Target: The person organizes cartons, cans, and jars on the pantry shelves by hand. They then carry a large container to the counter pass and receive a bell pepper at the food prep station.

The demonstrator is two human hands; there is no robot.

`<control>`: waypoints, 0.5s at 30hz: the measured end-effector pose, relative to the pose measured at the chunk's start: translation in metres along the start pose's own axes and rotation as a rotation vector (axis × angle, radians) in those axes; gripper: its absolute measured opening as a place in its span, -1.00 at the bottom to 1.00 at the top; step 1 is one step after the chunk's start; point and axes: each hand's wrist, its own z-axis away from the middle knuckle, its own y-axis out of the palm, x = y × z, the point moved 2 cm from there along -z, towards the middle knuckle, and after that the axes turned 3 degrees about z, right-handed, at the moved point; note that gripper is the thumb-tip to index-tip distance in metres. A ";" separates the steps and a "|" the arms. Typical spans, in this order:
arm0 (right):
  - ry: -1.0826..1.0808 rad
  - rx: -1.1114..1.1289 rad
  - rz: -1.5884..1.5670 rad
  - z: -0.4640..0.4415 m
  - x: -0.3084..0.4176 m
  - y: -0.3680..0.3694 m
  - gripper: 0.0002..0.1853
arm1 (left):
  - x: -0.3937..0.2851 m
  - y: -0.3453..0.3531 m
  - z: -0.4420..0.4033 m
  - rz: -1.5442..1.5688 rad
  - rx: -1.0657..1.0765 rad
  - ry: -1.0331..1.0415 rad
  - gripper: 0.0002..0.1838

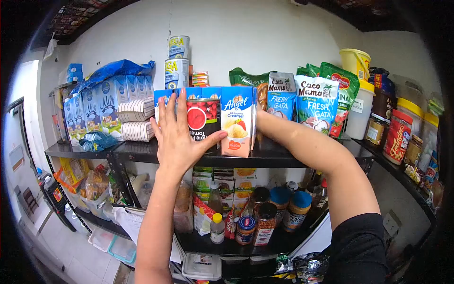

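My left hand (pixel 177 128) is open with its fingers spread upward, in front of a row of blue-topped creamer cartons (pixel 197 93) on the top shelf. Its palm is beside a black and red tomato can (pixel 202 118). The thumb reaches across the can to the left edge of the front Angel creamer carton (pixel 236 120), which stands upright near the shelf edge. My right hand (pixel 263 119) reaches in behind that carton from the right. Its fingers are hidden, so what they touch cannot be seen. Coco Mama pouches (pixel 316 106) stand beside the right forearm.
Stacked mackerel cans (pixel 177 71) rise behind the cartons. Milk cartons (pixel 108 99) and striped bundles (pixel 137 111) stand left on the black shelf (pixel 189 155). Jars and bottles, including a peanut butter jar (pixel 297 213), fill the lower shelf. More jars (pixel 398 135) line the right shelf.
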 end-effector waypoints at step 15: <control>0.144 -0.061 -0.094 -0.008 0.008 -0.026 -0.39 | 0.000 -0.001 0.000 -0.006 0.033 -0.006 0.32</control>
